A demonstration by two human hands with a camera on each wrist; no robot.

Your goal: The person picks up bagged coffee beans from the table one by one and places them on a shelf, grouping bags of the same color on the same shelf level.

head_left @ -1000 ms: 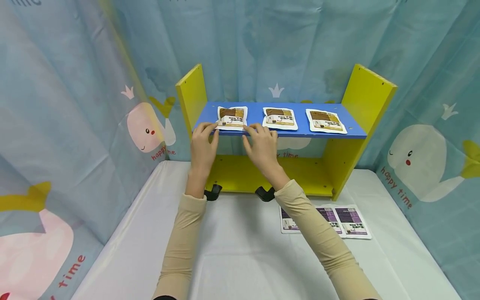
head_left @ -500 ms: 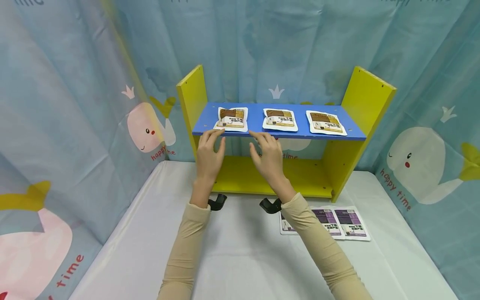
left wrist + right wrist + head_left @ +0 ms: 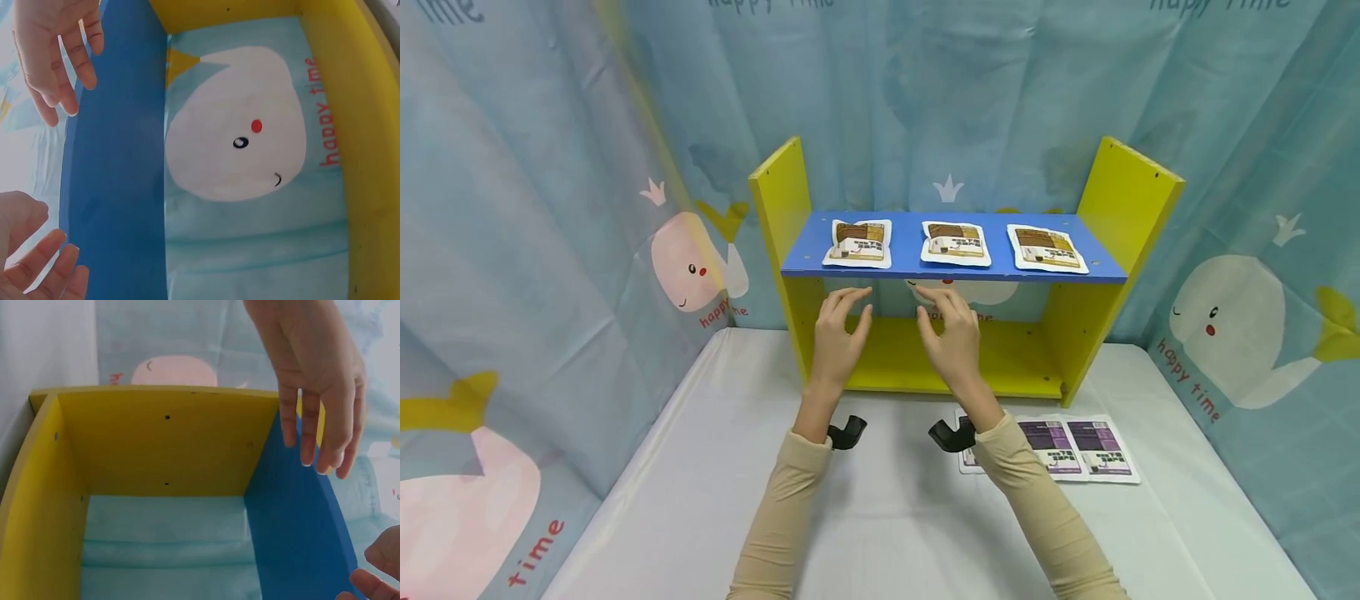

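Note:
Just in front of the yellow and blue shelf, below its blue board (image 3: 906, 242), my left hand (image 3: 838, 343) hangs with fingers loosely bent and nothing in it. My right hand (image 3: 953, 343) mirrors it a little to the right, also holding nothing. Three white pouches with brown and gold labels lie in a row on the blue board: the left pouch (image 3: 860, 244), the middle pouch (image 3: 956, 244) and the right pouch (image 3: 1047, 249). Neither hand touches them. In the left wrist view, both hands, left (image 3: 44, 265) and right (image 3: 59, 47), are apart.
Purple-labelled white pouches (image 3: 1097, 447) lie side by side on the white-covered table (image 3: 880, 533) at right, partly behind my right forearm. The shelf's yellow side panels (image 3: 1131, 200) rise at both ends. Its yellow bottom board (image 3: 1000, 354) lies lower. Printed curtains (image 3: 947, 100) surround the table.
Both hands have come away from the left pouch, moving down and back toward me to below the blue board's front edge. The left pouch stays on the board.

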